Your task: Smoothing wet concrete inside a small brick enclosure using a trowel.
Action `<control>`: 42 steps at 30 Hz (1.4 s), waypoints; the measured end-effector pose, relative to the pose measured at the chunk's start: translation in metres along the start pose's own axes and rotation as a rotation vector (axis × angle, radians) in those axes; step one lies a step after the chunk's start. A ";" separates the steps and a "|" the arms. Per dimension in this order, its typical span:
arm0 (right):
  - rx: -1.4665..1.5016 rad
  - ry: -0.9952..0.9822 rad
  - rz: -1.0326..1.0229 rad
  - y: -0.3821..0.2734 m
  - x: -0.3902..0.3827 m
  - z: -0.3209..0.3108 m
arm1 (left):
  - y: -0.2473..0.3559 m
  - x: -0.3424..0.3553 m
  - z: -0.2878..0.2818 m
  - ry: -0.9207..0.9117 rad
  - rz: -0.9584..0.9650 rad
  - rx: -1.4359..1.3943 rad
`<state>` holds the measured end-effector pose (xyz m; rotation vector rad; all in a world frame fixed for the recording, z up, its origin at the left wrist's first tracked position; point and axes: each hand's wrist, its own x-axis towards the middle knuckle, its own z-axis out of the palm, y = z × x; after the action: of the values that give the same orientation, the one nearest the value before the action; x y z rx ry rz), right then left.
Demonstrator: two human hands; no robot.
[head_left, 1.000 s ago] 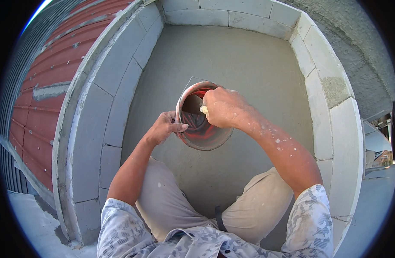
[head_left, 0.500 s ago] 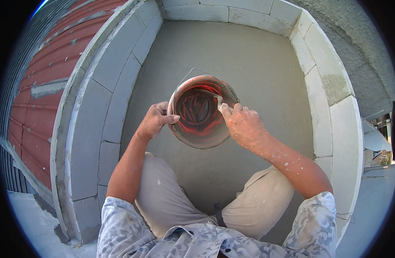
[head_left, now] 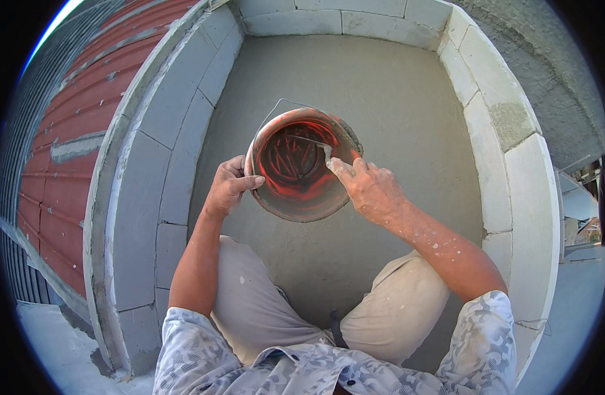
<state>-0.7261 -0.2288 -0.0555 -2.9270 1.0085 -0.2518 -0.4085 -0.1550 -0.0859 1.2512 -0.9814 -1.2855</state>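
A round red-orange bucket [head_left: 302,214], caked with grey mortar, is tipped so its mouth faces me, above the grey floor. My left hand [head_left: 231,187] grips its left rim, thumb over the edge and fingers behind. In my right hand [head_left: 375,187] is a trowel [head_left: 328,152], its handle wrapped by the fingers at the bucket's right rim. The trowel's bent neck and thin blade reach inside, where the blade is partly lost in shadow. A wire handle [head_left: 280,101] arches over the bucket's far left side.
Smooth grey cement floor [head_left: 355,72] lies around the bucket. Low walls of pale blocks rise at left [head_left: 141,204], right [head_left: 529,191] and far end [head_left: 302,22]. Red corrugated sheeting [head_left: 58,191] stands beyond the left wall. My bent knees flank the near floor.
The bucket and both hands have shifted slightly left and away from me. Inside the bucket, the trowel has moved left, away from the right wall, and more of its blade shows.
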 end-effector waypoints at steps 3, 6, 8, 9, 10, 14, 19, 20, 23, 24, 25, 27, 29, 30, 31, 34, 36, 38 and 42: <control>-0.010 -0.069 -0.142 0.000 -0.006 0.010 | 0.003 -0.003 0.005 0.038 -0.028 -0.004; -0.006 -0.067 -0.148 -0.002 -0.010 0.003 | 0.000 -0.003 0.000 0.044 -0.013 -0.009; -0.140 0.101 -0.098 0.000 -0.007 -0.007 | 0.003 -0.001 0.003 0.025 -0.023 -0.039; -0.140 0.100 -0.094 0.001 -0.006 -0.005 | 0.006 -0.001 0.007 0.021 -0.026 -0.038; -0.191 0.151 -0.112 0.001 -0.003 -0.001 | 0.010 -0.003 0.011 0.001 -0.029 -0.019; -0.248 0.197 -0.282 -0.005 0.001 0.015 | 0.010 -0.003 0.021 0.002 -0.024 -0.027; -0.214 -0.044 -0.338 0.004 -0.011 0.018 | -0.001 -0.006 0.005 0.013 -0.036 0.150; -0.204 -0.086 -0.283 0.007 -0.013 0.014 | -0.002 -0.006 0.007 0.015 -0.045 0.186; -0.096 -0.028 -0.100 0.005 -0.011 0.006 | 0.003 -0.003 0.013 0.005 -0.020 0.187; -0.096 -0.030 -0.099 0.005 -0.011 0.007 | 0.004 -0.003 0.017 0.003 -0.021 0.185; -0.116 0.003 -0.110 0.006 -0.010 0.008 | 0.005 -0.003 0.021 0.015 -0.018 0.169; -0.135 0.039 -0.122 0.006 -0.010 0.015 | 0.004 -0.002 0.019 0.028 -0.012 0.157; -0.239 -0.198 -0.251 0.005 -0.016 0.022 | -0.001 -0.002 0.013 0.062 0.007 0.179; -0.240 -0.200 -0.252 0.006 -0.016 0.022 | -0.001 -0.002 0.010 0.063 0.006 0.176; -0.205 -0.158 -0.242 0.007 -0.015 0.021 | 0.000 -0.002 0.009 0.075 0.017 0.179; -0.153 -0.092 -0.166 0.003 -0.010 0.006 | 0.004 0.000 0.011 0.091 0.030 0.176; -0.140 -0.072 -0.087 -0.003 -0.006 0.003 | 0.005 -0.001 0.016 0.083 0.031 0.166; -0.280 -0.139 -0.033 -0.010 0.000 0.005 | 0.005 -0.001 0.020 0.079 0.033 0.190; -0.263 -0.265 -0.065 -0.029 0.011 0.010 | -0.003 -0.005 0.024 0.093 0.041 0.302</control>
<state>-0.6980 -0.2125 -0.0616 -3.1121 0.9723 0.2830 -0.4331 -0.1527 -0.0850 1.4982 -1.1581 -1.0632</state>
